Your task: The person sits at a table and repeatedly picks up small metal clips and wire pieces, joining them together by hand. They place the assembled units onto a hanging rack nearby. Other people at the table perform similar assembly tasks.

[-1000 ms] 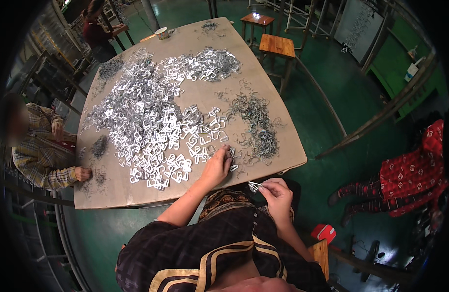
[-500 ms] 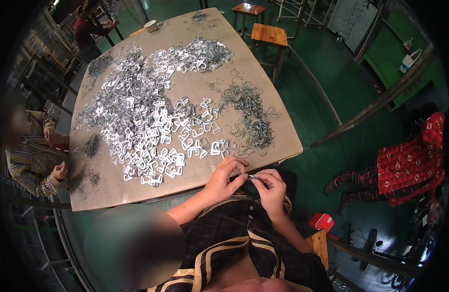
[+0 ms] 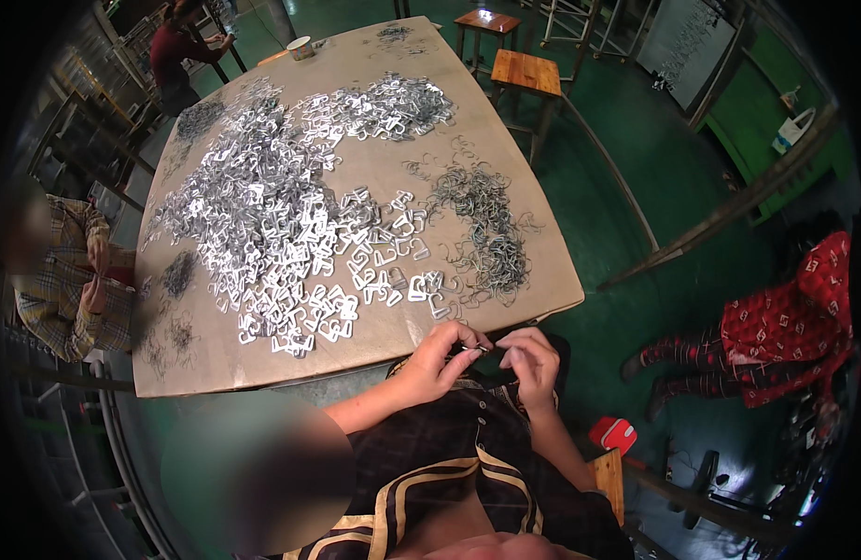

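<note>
Parted since half a second ago, when their fingertips met, the left hand (image 3: 440,362) and right hand (image 3: 536,366) face each other just off the near edge of the desk (image 3: 379,168). Pinched between the left thumb and fingers is a small metal piece (image 3: 482,350), partly hidden by them; the right hand's fingers are curled, and whether they grip anything cannot be told. Beyond the hands, a broad pile of shiny metal hooks (image 3: 281,210) spreads over the desk's middle and left, with a heap of dark, thin wire pieces (image 3: 494,247) to its right. At left, a co-worker in a plaid shirt (image 3: 62,322) sits beside the desk; a wooden stool (image 3: 525,73) stands past its far right side, and a person in red patterned clothing (image 3: 787,322) is at far right.
</note>
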A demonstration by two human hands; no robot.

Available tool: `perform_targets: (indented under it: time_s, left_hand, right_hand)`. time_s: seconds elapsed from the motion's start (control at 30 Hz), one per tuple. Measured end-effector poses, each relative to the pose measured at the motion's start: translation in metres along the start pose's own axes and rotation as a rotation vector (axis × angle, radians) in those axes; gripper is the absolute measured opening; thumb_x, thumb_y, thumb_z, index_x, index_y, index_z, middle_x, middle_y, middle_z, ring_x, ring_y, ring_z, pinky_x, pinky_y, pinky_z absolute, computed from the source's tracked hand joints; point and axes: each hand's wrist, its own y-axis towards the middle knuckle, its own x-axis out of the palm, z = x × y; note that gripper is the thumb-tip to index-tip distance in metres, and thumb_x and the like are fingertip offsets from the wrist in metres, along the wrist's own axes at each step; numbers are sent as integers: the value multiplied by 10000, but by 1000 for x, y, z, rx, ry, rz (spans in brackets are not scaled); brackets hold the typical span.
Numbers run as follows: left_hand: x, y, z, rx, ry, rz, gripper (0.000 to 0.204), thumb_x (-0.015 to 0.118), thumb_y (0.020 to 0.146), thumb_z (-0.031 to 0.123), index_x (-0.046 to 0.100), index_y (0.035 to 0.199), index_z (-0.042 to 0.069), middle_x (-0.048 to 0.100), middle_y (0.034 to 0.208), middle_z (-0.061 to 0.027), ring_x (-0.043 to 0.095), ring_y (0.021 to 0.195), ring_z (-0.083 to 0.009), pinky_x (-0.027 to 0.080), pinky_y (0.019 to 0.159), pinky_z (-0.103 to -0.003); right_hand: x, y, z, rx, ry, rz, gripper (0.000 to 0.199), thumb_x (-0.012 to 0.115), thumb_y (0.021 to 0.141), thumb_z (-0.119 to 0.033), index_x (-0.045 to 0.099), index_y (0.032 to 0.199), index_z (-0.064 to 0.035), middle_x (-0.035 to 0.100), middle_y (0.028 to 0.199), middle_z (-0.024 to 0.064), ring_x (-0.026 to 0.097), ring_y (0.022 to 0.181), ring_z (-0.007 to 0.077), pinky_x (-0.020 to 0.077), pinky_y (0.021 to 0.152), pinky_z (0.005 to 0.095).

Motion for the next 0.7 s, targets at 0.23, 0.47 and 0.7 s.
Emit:
perform_targets:
  time_s: [0.23, 0.47, 0.7]
  left_hand:
    - [2, -2, -2, 95, 25, -42, 108, 571, 932, 13, 471, 967, 31, 600, 1018, -132, 591, 990, -232, 444, 897, -347]
    - [4, -6, -1, 88, 22, -18, 101, 606, 909, 15, 513, 947, 24, 580, 995, -126, 589, 954, -243, 452, 877, -344]
    - [8, -4, -2, 62, 8, -15, 101, 612, 906, 17, 524, 955, 19, 591, 992, -126, 596, 949, -242, 462, 867, -345]
  right_hand:
    - [30, 77, 47, -278, -673, -258, 339, 656, 794, -5, 639, 1133, -3, 603, 1076, 131, 602, 939, 288, 493, 808, 373]
    - [59, 118, 83, -304, -923, -588, 362, 648, 794, -6, 620, 1155, -22, 563, 1160, 158, 562, 1057, 343, 466, 910, 422]
    - [48, 126, 58, -176, -761, -431, 226, 731, 743, -37, 686, 965, -31, 608, 879, 118, 648, 775, 298, 533, 718, 387]
